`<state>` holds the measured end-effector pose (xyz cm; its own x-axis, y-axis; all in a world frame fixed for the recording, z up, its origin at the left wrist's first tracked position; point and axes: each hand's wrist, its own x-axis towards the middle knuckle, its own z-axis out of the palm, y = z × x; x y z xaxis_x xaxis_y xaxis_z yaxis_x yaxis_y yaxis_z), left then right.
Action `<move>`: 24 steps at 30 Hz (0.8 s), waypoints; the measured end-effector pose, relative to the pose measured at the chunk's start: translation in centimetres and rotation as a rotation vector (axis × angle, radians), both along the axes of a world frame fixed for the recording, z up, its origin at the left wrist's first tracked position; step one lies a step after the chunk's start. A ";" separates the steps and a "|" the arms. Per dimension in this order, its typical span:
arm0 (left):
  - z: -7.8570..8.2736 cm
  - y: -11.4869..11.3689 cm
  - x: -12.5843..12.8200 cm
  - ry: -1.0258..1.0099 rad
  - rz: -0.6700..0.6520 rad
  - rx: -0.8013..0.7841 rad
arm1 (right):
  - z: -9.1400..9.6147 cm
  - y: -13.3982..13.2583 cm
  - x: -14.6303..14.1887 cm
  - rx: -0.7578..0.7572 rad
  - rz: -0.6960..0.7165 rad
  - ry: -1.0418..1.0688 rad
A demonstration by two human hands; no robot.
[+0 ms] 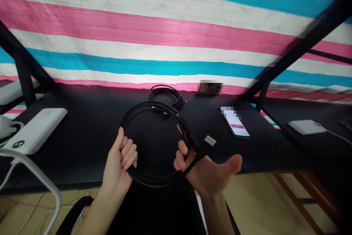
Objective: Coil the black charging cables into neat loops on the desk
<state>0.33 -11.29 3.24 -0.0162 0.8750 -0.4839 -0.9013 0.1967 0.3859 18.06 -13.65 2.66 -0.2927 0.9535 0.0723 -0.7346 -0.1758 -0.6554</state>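
A black cable wound into a large coil (154, 112) hangs between both hands over the front of a black table (82, 136). My left hand (121, 161) is closed around the coil's lower left side. My right hand (205, 171) is palm up, with its fingers hooked through the coil's right side and the thumb stretched out. A cable end with a white plug (210, 140) sticks out just above my right hand.
A second, smaller black coil (165, 94) lies further back on the table. A lit phone (237, 125) lies to the right. A white power bank (35, 129) with white cables sits at the left, and a white device (306, 127) at the right. Black frame bars slant up on both sides.
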 end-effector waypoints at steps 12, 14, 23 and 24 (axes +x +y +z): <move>-0.6 -1.8 -0.4 0.318 -0.279 0.140 | -0.4 1.3 1.0 -0.227 -0.369 -0.300; -0.6 -2.0 -0.9 0.425 -0.341 0.203 | 0.0 0.9 1.3 -0.202 -0.338 -0.318; 0.6 -2.4 -1.4 0.715 -0.342 0.308 | 1.0 -0.6 0.6 -0.158 -0.214 -0.403; 0.7 -2.4 -1.5 0.692 -0.348 0.324 | 0.9 -0.7 0.6 -0.161 -0.217 -0.411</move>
